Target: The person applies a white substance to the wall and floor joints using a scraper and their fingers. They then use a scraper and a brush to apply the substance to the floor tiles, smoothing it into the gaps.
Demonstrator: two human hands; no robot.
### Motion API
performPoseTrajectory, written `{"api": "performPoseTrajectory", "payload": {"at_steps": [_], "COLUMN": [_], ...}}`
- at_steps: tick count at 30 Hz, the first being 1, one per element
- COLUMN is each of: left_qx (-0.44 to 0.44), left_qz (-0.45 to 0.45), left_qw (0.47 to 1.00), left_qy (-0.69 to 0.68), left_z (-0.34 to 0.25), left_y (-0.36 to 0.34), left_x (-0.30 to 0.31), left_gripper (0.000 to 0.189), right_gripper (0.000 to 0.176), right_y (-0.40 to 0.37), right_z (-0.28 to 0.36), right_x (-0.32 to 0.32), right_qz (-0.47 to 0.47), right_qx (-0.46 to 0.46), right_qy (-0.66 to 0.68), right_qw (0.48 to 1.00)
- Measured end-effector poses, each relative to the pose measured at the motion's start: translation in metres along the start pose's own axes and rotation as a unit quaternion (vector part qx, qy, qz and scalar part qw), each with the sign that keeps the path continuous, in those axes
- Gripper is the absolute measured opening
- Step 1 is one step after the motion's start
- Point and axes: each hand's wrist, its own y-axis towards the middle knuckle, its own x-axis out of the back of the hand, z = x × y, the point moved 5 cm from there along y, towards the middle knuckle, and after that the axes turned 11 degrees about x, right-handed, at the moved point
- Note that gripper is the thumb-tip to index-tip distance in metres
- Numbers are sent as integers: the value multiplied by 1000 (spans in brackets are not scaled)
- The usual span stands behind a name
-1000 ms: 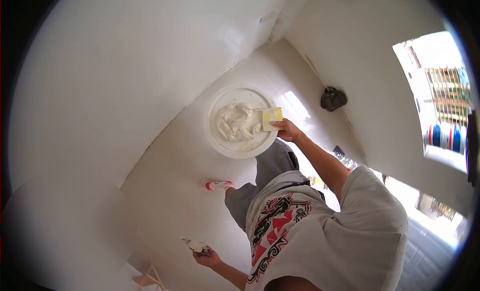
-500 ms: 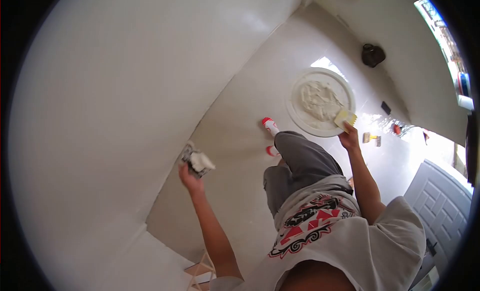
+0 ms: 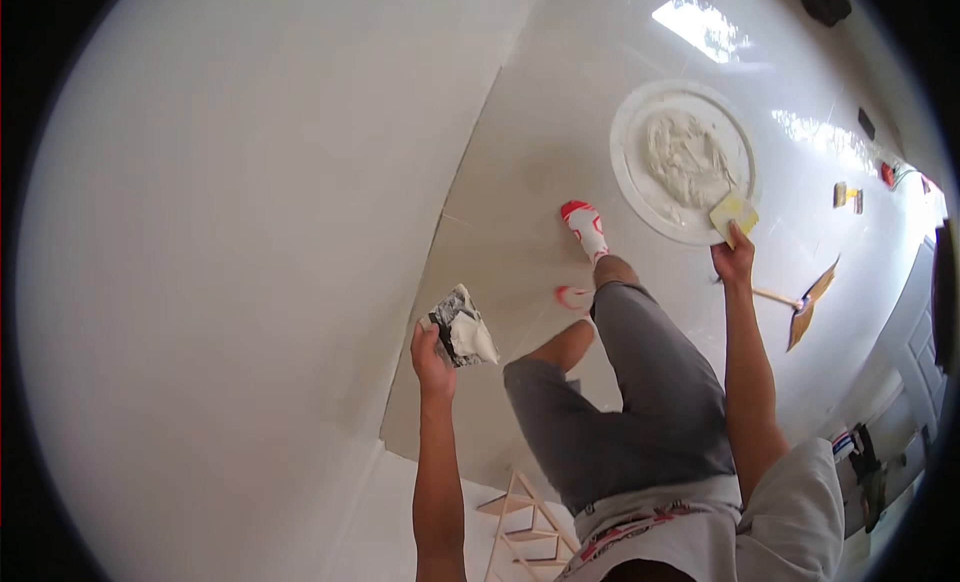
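My left hand grips a dark, putty-smeared board, held close to the wall. A lump of white putty sits on its face. In my right hand is a thin yellow spreader, pinched between thumb and fingers. It overlaps the lower right rim of a round white tray on the floor. Thick white putty lies spread in the middle of that tray, its surface ridged and uneven.
A plain white wall fills the left side. Beyond my right arm lie a broom and a yellow-handled brush. A wooden rack stands low by the wall. My socked foot is on the tiled floor.
The view has shifted, bringing the broom and more of the wooden rack into sight. My legs have changed position in a step. Both hands keep hold of the board and the spreader.
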Motion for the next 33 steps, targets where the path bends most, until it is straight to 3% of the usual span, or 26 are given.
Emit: {"api": "performPoseTrajectory", "payload": {"at_steps": [2, 4, 5, 6, 8, 9, 10, 11, 12, 13, 19, 21, 22, 24, 25, 28, 29, 32, 33], "left_qx": [18, 46, 70, 81, 105, 83, 79, 84, 95, 98, 60, 31, 41, 46, 51, 50, 33, 21, 6], "left_qz": [-10, -54, -63, -37, 137, 137, 65, 71, 113, 127, 115, 91, 153, 117, 149, 184, 131, 144, 220], "left_qw": [1000, 997, 995, 995, 983, 985, 991, 991, 987, 986, 988, 992, 984, 985, 979, 970, 976, 967, 948], "left_qy": [12, 23, 17, 46, 61, 62, 82, 81, 60, 50, 87, 75, 78, 114, 129, 149, 170, 208, 229], "left_z": [1, 15, 39, 37, 41, 49, 62, 68, 67, 88, 60, 77, 82, 98, 106, 121, 129, 147, 154], "left_y": [-2, -3, -1, -18, -47, -61, -69, -87, 9, 47, 48, 81, 96, 126, 136, 164, 175, 210, 223], "left_x": [3, 34, 51, 2, -97, -135, -158, -199, -73, -50, -44, -25, -25, -18, -29, -44, -46, -70, -85], "left_gripper": [27, 24, 22, 24, 37, 41, 44, 44, 45, 45, 50, 52, 53, 53, 40, 40, 39, 40, 35], "right_gripper": [35, 27, 18, 18, 28, 36, 40, 40, 40, 39, 41, 45, 45, 46, 46, 45, 44, 43, 43], "right_y": [-1, 7, 15, 29, -22, -15, -15, -18, -48, -47, -57, -44, -29, -10, -11, 12, 18, 34, 41], "right_z": [-13, -27, -34, 93, -1, 103, 145, 196, 71, 41, 50, 38, 29, 14, 5, -3, -8, -7, -8], "right_x": [-6, 18, 47, 88, -22, -9, -13, -11, -30, -14, -2, 3, 12, 39, 59, 68, 72, 86, 87], "right_qz": [3, 34, 287, 284, 62, -52, -25, -23, -18, -18, -7, -4, -4, 38, 22, 21, 32, 51, 59], "right_qx": [37, -11, -52, 14, 57, 67, 42, 55, 103, 118, 128, 134, 128, 169, 170, 152, 140, 137, 136], "right_qy": [-9, -21, 123, 66, -33, -47, -6, -10, -46, -65, -36, -25, -28, -11, -12, 4, -1, -38, -67], "right_qw": [999, 999, 949, 956, 996, 995, 999, 998, 994, 991, 991, 991, 991, 985, 985, 988, 990, 989, 987]}}
